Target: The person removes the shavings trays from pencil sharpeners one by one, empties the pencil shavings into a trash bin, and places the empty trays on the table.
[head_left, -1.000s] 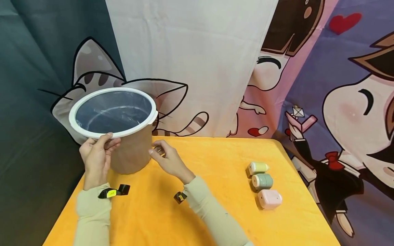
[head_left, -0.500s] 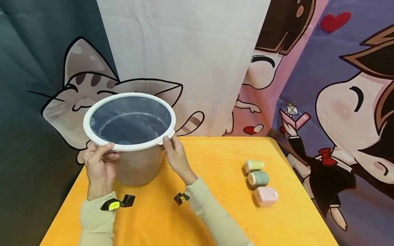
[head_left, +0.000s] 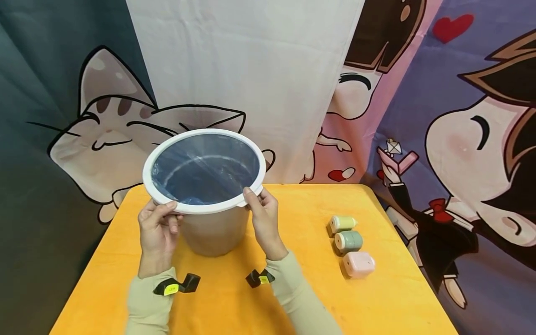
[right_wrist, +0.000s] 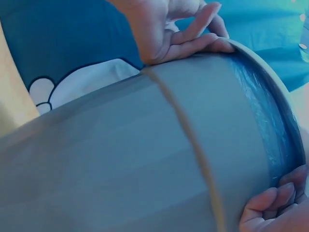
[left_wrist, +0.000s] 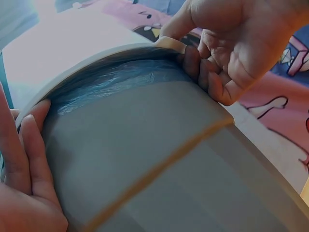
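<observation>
A grey-brown trash can [head_left: 215,232] with a white rim ring [head_left: 205,208] leans slightly in the head view, its mouth facing up. Lining it is a thin blue plastic bag [head_left: 205,172], whose folded-over edge [left_wrist: 120,84] shows outside below the ring in the left wrist view. My left hand [head_left: 158,228] pinches the ring at the front left, thumb on top and fingers underneath. On the front right, my right hand [head_left: 265,221] grips the ring beside its small tab, thumb above. A brown line [right_wrist: 193,140] crosses the can's side in the right wrist view.
On the yellow table [head_left: 301,298] to the right stand three small items in a row: a pale yellow one [head_left: 343,223], a green barrel-shaped one [head_left: 348,242] and a pink block-like one [head_left: 359,265]. Cartoon-printed cloth [head_left: 251,70] hangs behind the table.
My right hand was apart from the can and has taken hold of the ring. The can has moved right and slightly nearer, with my left hand still on its rim.
</observation>
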A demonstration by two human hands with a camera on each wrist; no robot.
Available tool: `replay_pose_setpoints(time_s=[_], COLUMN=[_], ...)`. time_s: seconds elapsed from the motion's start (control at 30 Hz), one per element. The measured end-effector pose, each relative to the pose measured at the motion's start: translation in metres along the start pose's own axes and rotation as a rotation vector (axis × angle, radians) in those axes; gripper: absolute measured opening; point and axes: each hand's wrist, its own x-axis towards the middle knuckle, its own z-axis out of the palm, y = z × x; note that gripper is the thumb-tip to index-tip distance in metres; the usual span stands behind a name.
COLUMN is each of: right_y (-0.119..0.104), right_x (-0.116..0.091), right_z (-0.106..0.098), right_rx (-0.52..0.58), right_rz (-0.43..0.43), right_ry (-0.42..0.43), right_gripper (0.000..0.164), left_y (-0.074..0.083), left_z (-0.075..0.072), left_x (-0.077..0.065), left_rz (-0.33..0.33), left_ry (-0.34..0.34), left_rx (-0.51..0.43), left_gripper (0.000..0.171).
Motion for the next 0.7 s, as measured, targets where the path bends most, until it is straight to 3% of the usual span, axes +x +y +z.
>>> replay_pose_setpoints(time_s=[0.2,0.33,0.4,0.57,0.7], right_y=[-0.008,-0.011,-0.014,-0.021,-0.026], right_x=[-0.006,-0.009,-0.009,-0.005,0.002], right_z=[-0.009,-0.015,-0.018,-0.032,-0.049], right_rx=[0.049,0.066,0.078,0.170,0.249], right_rz=[0.033,0.055,0.059,0.074,0.079], right_ry=[0.047,0.076,0.084,0.116,0.148], right_gripper=[0.020,0.017,0.014,0.008,0.011], left_y=[-0.007,-0.010,-0.011,-0.008,-0.004], left_z=[0.004,0.005,0.004,0.000,-0.002], left_x=[-0.004,-0.007,-0.009,-0.008,-0.004], left_rz=[-0.040,-0.039,-0.035,-0.043,-0.050], left_ry=[-0.038,-0.037,-0.072,-0.233,-0.254], left_rx=[-0.024,0.054,0.073,0.082,0.072], left_gripper=[0.013,0.012,0.013,0.022,0.027])
